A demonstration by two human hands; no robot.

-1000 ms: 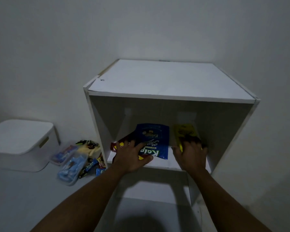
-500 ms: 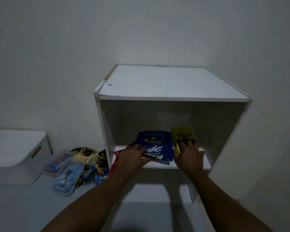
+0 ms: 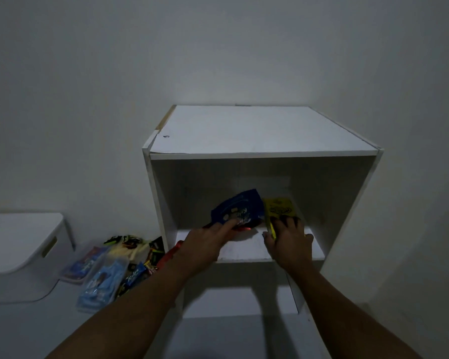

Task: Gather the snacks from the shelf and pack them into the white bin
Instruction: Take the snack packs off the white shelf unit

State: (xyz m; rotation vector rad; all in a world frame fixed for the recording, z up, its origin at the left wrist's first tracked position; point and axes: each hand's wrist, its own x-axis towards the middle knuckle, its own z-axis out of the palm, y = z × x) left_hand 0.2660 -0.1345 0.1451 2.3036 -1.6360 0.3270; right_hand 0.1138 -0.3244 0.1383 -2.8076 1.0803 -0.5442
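Observation:
Inside the white shelf unit [image 3: 265, 130] a blue snack pouch [image 3: 237, 207] is tilted up off the board, pinched at its lower edge by my left hand [image 3: 208, 242]. A red packet [image 3: 245, 228] shows under it. A yellow snack pack [image 3: 279, 209] stands to the right, and my right hand [image 3: 288, 240] grips its lower part. The white bin [image 3: 18, 255] sits on the floor at the far left with its lid on.
A heap of snack packets [image 3: 114, 265] lies on the floor between the bin and the shelf unit, light blue ones in front. The shelf unit stands in a corner, walls close behind and to the right. Its lower compartment is in shadow.
The camera has pulled back. My left hand has lifted and tilted the blue pouch off the shelf board, and my right hand has closed on the yellow pack.

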